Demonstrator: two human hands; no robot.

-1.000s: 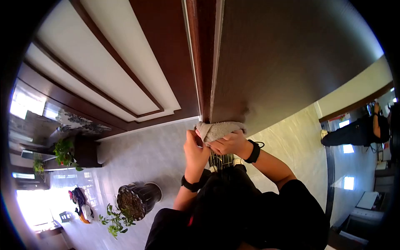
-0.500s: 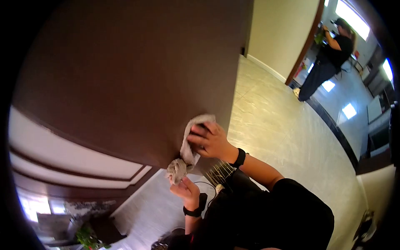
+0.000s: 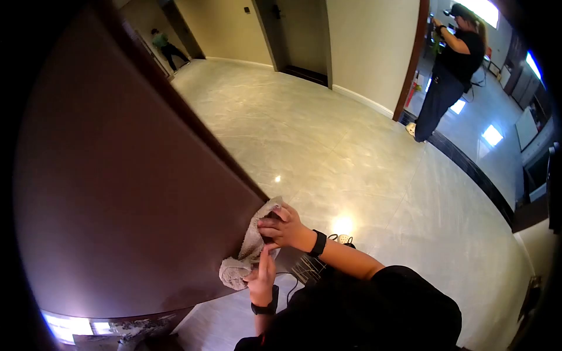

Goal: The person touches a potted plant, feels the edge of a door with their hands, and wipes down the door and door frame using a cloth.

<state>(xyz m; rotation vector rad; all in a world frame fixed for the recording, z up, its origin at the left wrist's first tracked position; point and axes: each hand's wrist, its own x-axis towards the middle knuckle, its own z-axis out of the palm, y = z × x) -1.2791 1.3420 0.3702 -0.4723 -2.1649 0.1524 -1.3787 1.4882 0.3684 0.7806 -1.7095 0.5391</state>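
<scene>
Cloth (image 3: 253, 238): against dark panel (image 3: 129, 193), near edge. Right hand (image 3: 285, 230): half-open, fingers spread over cloth. Left hand (image 3: 261, 279): gripping bunched end, some fingers extended. Covered versus remaining area: indistinguishable.

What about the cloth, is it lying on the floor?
No, the cloth is against the brown panel, with the right hand on it.

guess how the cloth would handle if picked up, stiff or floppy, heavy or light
The cloth is probably floppy, as it bends and bunches against the brown panel. It looks fairly thin, so likely light unless wet. Its fuzzy surface should probably resist slipping.
</scene>
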